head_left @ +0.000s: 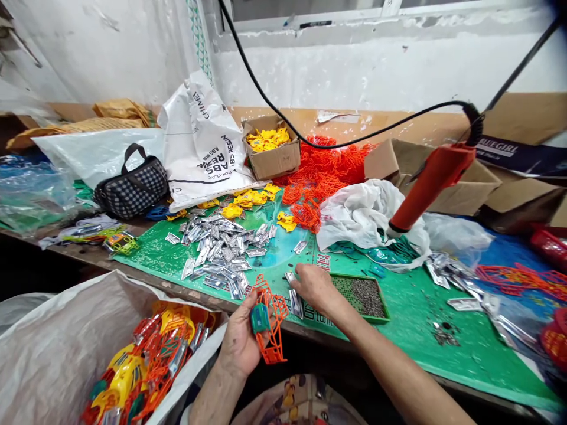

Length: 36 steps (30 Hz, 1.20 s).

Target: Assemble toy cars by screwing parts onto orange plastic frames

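My left hand [241, 333] is closed around an orange plastic lattice frame [277, 330] with a green block-shaped part [260, 317] in it, held just off the table's front edge. Over the tabletop, my right hand [315, 286] has its fingertips together at a small flat silver piece [290, 276]. A second silver piece [296, 303] lies below those fingers. Left of the hands spreads a heap of similar silver pieces [225, 245]. Close by my right wrist sits a green tray [385, 319] of small dark metal bits, probably screws.
A red electric screwdriver [432, 186] hangs from a black cable on the right. Behind are a box of yellow parts [274, 162], orange lattice parts [328, 168] and a white plastic bag [354, 212]. An open sack [119, 289] at lower left holds assembled coloured pieces.
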Available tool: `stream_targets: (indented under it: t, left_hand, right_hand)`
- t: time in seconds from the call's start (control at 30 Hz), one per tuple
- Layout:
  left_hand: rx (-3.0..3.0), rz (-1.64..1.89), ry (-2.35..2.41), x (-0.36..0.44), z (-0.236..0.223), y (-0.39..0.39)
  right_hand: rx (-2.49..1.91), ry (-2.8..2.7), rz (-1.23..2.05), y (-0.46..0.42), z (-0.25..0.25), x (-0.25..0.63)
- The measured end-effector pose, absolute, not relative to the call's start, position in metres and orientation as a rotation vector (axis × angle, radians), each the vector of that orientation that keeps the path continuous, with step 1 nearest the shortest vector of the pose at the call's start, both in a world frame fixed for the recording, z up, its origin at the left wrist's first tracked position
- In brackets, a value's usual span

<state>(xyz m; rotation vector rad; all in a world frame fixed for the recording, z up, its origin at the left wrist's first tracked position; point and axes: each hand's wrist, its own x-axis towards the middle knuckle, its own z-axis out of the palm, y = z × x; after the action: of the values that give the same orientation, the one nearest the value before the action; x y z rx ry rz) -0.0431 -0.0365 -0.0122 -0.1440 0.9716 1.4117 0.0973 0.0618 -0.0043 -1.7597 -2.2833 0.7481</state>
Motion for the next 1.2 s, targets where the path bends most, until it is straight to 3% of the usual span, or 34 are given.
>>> stream_targets:
  t: [0.2,0.4,0.6,0.93,1.2]
  left_hand:
    - [-0.179,1.464,0.992,-0.043,-0.005,-0.037]
    - [-0.168,1.531,0.966,-0.041,-0.003,-0.036]
    - [-0.12,1.529,0.941,-0.028,-0.005,-0.034]
    - [0.036,1.57,0.923,-0.013,-0.016,-0.035]
    - [-0.023,1.61,0.946,-0.01,-0.022,-0.032]
  right_hand:
    - [-1.732,-2.174,0.859,0.066,-0.014,0.091]
    - [-1.435,-1.971,1.202,0.036,-0.005,0.113]
    - [-1.27,-1.506,1.366,-0.005,0.0,0.132]
    - [-1.201,-1.7,0.884,-0.026,-0.011,0.124]
    - [-1.042,-1.729,0.79,-0.034,-0.025,0.12]
